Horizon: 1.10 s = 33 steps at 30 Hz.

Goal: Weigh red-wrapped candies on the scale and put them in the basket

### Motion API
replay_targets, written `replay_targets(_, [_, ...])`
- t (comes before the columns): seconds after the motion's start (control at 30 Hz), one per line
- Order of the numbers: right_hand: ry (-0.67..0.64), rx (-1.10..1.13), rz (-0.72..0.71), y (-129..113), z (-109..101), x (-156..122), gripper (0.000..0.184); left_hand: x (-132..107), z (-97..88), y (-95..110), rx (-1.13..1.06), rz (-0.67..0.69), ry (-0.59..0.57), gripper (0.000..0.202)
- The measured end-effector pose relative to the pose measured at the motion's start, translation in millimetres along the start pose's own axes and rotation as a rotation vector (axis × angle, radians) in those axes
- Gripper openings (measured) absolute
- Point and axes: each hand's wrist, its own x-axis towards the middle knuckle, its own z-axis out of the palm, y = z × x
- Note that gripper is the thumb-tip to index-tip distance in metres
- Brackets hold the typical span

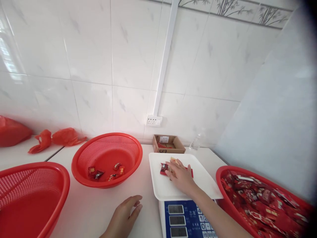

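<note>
My right hand (182,177) rests palm down over several wrapped candies (163,168) on the white tray (203,178) of a digital scale. Its fingers are apart and cover part of the candies; red and cream wrappers show around them. My left hand (125,213) is above the white table, left of the scale, with nothing in it. The thumb and fingers there are slightly curled and apart. Below the tray, the blue scale panel (192,218) has three small displays, and my right forearm hides some of its keys.
A red basket (106,183) holding several candies stands left of the scale. Another red basket (63,198) is at the near left. On the right, a red basket (223,170) is full of wrapped candies. Behind are a cardboard box (179,145), a clear plastic bottle (195,142) and red bags (66,136).
</note>
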Motion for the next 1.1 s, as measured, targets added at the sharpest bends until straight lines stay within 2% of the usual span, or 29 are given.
replay_targets(0.13, [-0.088,-0.001,-0.098,-5.5,-0.7,-5.7,0.052,1.4,2.1,-2.6,0.009,0.003,0.0,0.031])
replay_targets(0.23, [-0.124,0.008,-0.031,-2.6,-2.0,-7.0,0.054,2.3,2.7,-3.8,0.009,0.008,-0.003,0.031])
replay_targets(0.4, [-0.082,-0.007,0.05,6.4,-4.8,-8.0,0.055,1.4,2.5,-1.9,0.022,-0.016,-0.028,0.032])
replay_targets(0.57, [-0.155,0.067,0.009,15.3,-4.8,-15.0,0.057,0.1,1.0,0.4,0.038,-0.018,-0.026,0.032])
replay_targets(0.63, [-0.134,0.102,0.001,23.9,-11.4,-20.1,0.057,0.4,0.6,-0.3,0.04,-0.027,-0.031,0.031])
replay_targets(0.7, [-0.052,0.122,0.023,40.5,-25.6,-25.8,0.056,0.8,0.4,-1.2,0.035,-0.042,-0.039,0.032])
replay_targets(0.8, [0.118,0.135,0.081,82.4,-57.4,-36.6,0.054,1.0,0.5,-1.6,0.033,-0.034,-0.043,0.033])
replay_targets(0.9, [0.128,0.07,0.28,133.1,-84.2,-56.0,0.048,0.6,0.9,-1.7,0.055,0.003,-0.02,0.032])
replay_targets(1.0, [0.036,-0.031,0.443,172.2,-88.4,-84.8,0.039,1.0,2.5,-5.6,0.069,0.03,0.004,0.031])
replay_targets(1.1, [-0.015,-0.076,0.47,190.2,-72.2,-110.3,0.041,2.9,5.8,-14.2,0.094,0.045,-0.015,0.032])
